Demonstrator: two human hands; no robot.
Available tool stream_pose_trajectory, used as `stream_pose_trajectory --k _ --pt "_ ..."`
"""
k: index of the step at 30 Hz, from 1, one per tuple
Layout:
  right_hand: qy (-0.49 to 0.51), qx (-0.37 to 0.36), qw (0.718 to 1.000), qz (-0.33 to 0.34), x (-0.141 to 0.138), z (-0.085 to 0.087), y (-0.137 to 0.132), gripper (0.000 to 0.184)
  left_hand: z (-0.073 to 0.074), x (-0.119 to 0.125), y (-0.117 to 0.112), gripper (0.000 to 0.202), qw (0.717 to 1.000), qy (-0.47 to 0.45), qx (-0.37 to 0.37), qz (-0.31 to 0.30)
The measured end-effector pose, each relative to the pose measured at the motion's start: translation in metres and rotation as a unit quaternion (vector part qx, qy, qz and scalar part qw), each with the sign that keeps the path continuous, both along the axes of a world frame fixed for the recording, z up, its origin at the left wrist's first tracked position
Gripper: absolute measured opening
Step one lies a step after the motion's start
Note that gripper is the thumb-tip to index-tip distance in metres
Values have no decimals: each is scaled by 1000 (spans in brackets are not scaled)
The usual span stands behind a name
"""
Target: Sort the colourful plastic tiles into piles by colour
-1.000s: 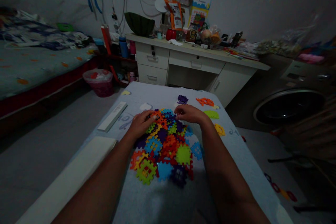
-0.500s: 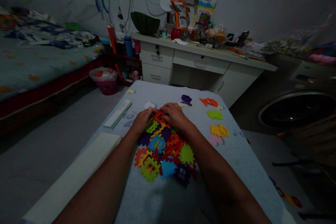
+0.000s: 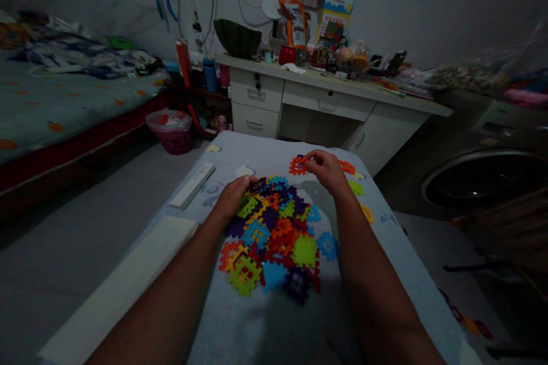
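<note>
The right hand grasps an orange piece between thumb and fingers at the far part of the cloth-covered table. The orange piece partly hides a purple piece (contact between the two cannot be determined). The left hand rests at the left edge of the pile of notched pieces; whether its fingers grip anything cannot be told. A green piece and a yellow piece lie apart, right of the pile. A white box lies left of the left hand.
</note>
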State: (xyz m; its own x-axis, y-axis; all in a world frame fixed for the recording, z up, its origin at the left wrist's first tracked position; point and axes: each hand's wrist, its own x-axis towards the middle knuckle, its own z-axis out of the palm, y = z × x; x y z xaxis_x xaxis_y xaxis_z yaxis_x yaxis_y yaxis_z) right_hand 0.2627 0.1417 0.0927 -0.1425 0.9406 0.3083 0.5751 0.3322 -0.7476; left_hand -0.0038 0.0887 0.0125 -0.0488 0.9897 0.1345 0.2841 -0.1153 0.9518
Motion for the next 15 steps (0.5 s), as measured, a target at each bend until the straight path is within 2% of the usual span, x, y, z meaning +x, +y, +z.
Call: stream_pose_trajectory --k 5,9,12,15 --pt "85 32 982 -164 57 -6 15 22 1 1 -2 61 1000 0 -15 -9" --pt "98 46 955 -278 101 -18 24 31 -2 0 -1 62 1000 0 -16 -15" --pt "88 37 948 -304 120 -30 29 36 -6 -1 1 62 1000 5 -15 -16" --pt "51 0 961 -273 124 -42 31 44 -8 -1 2 63 1000 8 -14 -18"
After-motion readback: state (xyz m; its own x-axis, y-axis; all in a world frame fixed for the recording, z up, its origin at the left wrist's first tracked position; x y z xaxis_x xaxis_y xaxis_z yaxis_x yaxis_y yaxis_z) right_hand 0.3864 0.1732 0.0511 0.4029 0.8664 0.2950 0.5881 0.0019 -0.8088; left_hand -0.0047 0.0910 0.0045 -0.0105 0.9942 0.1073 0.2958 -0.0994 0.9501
